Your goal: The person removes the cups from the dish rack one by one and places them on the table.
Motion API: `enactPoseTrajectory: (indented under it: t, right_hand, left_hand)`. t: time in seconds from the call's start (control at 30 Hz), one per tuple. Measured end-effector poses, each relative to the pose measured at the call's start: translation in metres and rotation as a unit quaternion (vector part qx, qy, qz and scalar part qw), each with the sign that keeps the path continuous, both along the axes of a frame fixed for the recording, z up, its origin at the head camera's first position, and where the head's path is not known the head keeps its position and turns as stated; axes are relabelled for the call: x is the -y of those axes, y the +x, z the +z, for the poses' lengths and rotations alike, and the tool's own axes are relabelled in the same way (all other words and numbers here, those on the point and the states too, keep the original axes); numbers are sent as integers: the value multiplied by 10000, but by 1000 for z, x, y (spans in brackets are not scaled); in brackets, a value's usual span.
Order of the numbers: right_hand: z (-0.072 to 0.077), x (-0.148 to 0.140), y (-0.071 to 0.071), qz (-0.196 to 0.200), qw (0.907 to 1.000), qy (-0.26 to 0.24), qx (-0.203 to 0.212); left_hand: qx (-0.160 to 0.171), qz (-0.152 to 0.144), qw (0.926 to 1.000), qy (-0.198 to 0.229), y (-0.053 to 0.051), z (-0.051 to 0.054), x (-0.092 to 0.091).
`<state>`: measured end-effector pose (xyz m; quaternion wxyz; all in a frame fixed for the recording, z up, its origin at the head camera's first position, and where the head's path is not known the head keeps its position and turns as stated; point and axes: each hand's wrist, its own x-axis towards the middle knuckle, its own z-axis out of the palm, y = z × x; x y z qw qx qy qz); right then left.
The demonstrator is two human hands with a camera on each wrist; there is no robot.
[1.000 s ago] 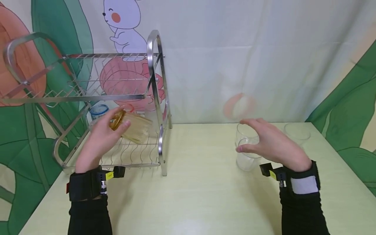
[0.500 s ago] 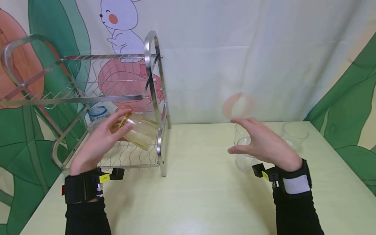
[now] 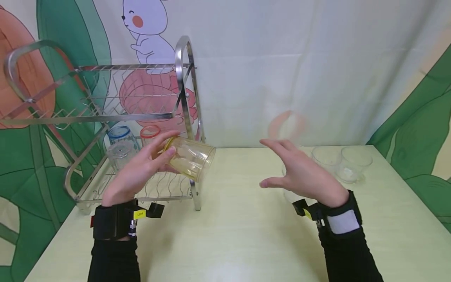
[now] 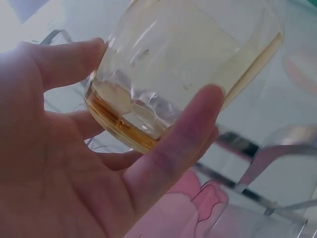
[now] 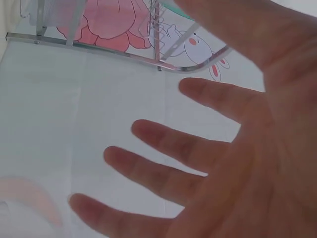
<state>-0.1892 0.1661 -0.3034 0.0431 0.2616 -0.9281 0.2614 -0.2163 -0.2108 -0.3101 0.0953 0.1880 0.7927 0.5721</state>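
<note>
My left hand (image 3: 139,170) grips an amber-tinted drinking glass (image 3: 193,159) by its thick base end, just in front of the rack's right side. The glass lies tilted over, its other end pointing right and slightly down. In the left wrist view, thumb and fingers wrap around the darker amber base of the glass (image 4: 121,121). My right hand (image 3: 303,172) is held above the table with fingers spread and nothing in it; the right wrist view shows the same bare palm (image 5: 242,173). Behind that hand stand clear glasses (image 3: 353,164), one of them mostly hidden by it.
A two-tier metal dish rack (image 3: 141,117) stands at the left. On its lower tier are a blue-ringed glass (image 3: 121,147) and a red-ringed glass (image 3: 149,132), partly covered by my left hand. A printed curtain (image 3: 246,78) hangs behind the pale table (image 3: 232,235).
The amber glass has come out of the rack's lower tier, moving right in my left hand. My right hand has shifted left, away from the clear glasses, still without holding anything.
</note>
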Motion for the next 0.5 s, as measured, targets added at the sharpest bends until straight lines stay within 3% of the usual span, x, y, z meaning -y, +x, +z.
enactPoseTrajectory:
  t: [0.17, 0.5]
  right_hand:
    - [-3, 9, 0, 345, 9986, -227, -340]
    - [-6, 27, 3, 802, 9919, -527, -837]
  left_hand:
    - [86, -354, 9992, 163, -3, -3, -14]
    - [336, -559, 9960, 609, -4, -8, -34]
